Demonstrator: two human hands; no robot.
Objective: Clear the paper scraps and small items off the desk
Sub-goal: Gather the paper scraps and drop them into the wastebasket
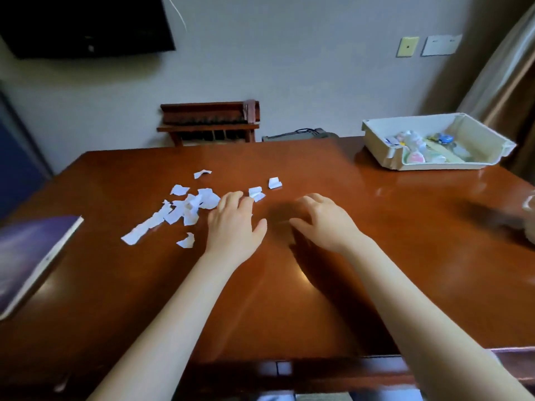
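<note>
We reach both bare arms across a glossy brown desk. Our left hand lies palm down with its fingers spread and straight, gripping nothing. Its fingertips sit just beside the nearest bits of torn white paper. Our right hand is close to it on the right, fingers loosely curved over bare wood and also holding nothing; we cannot tell whether it touches the surface.

The scraps lie scattered left of centre on the desk. Most sit in a loose heap beside our left hand, with a long one trailing toward the near left. Three lie farther back, toward the far edge, and a small one sits alone in front of the heap.

A white tray stands on the far right corner, well apart from both hands, with a jumble of small colourful items inside. A purple book lies at the left edge. Behind the desk stands a wooden chair, and a dark screen hangs on the wall.
</note>
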